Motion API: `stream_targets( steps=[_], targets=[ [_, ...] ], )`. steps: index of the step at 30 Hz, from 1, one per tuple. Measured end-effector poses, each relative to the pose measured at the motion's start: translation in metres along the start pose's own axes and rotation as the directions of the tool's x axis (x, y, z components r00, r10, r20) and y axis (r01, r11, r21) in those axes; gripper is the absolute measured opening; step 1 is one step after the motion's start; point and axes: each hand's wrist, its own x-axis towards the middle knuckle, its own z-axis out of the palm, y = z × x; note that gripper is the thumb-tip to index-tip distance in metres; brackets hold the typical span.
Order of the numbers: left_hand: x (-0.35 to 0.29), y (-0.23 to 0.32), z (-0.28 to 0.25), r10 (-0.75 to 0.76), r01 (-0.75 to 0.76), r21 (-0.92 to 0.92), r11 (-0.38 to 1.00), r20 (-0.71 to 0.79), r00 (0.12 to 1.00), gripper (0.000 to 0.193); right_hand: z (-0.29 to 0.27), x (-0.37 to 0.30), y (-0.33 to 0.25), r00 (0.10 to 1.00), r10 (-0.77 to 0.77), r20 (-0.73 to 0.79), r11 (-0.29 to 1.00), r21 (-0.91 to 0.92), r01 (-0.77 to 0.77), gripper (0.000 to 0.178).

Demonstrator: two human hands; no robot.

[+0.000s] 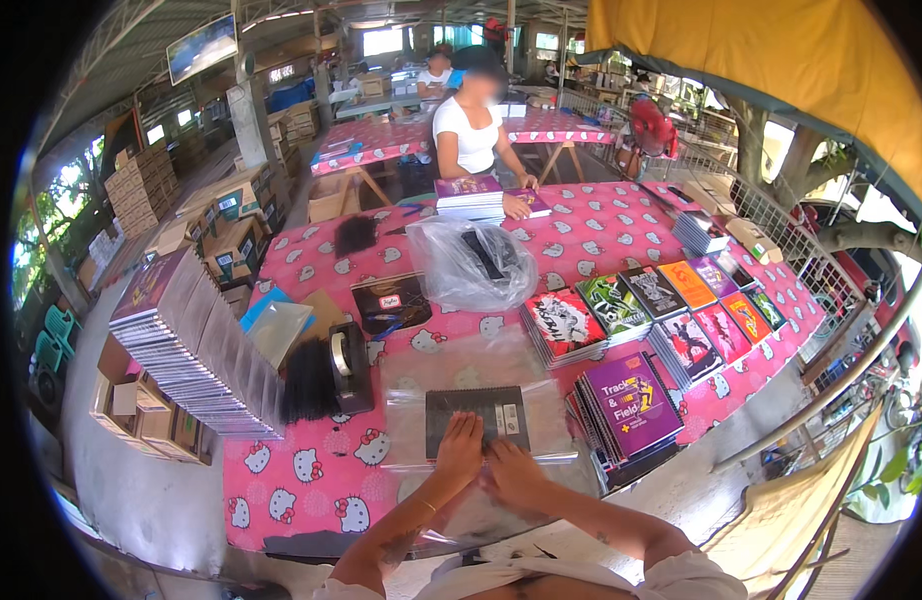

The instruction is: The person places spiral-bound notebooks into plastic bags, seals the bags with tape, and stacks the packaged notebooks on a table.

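A dark spiral-bound notebook (513, 408) lies flat on clear plastic sleeves (406, 425) in front of me, its coil along the far edge. My left hand (459, 448) rests on its cover, fingers stretched out and flat. Beside it, my right hand (511, 468) is closed at the near edge, its bent fingers on the clear plastic there. A purple-covered notebook (631, 405) tops a stack just right of my hands. To the left stand a black tool with a pale curved handle (339, 355) and a bundle of black bristle-like strands (309, 380).
A tall leaning stack of notebooks (171, 335) borders the pink patterned table (311, 500) on the left. Several colourful notebook piles (621, 305) line the right. A crumpled clear bag (436, 265) lies farther back. Across the table, a person (471, 135) handles purple books.
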Motion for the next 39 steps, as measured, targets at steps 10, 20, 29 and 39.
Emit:
stream_targets(
  steps=[10,20,29,39],
  targets=[
    [0.008,-0.001,-0.011,-0.05,0.052,-0.164,0.985,0.018,0.999,0.031,0.008,0.013,-0.018,0.975,-0.037,-0.217,0.903,-0.426,-0.06,0.063],
    [0.011,-0.002,-0.015,-0.122,0.118,-0.293,0.949,0.003,0.993,0.026,-0.003,0.016,0.002,0.977,-0.054,-0.207,0.977,-0.211,0.009,0.064],
    [-0.004,-0.009,-0.004,0.039,-0.036,-0.042,0.998,0.081,0.996,0.044,-0.025,0.016,-0.002,0.96,-0.019,-0.279,1.0,-0.016,0.015,0.075],
    [-0.01,0.005,-0.03,0.005,0.007,-0.061,0.998,0.184,0.983,0.058,0.01,0.025,0.013,0.975,-0.053,-0.217,0.959,-0.282,-0.01,0.058]
  ],
)
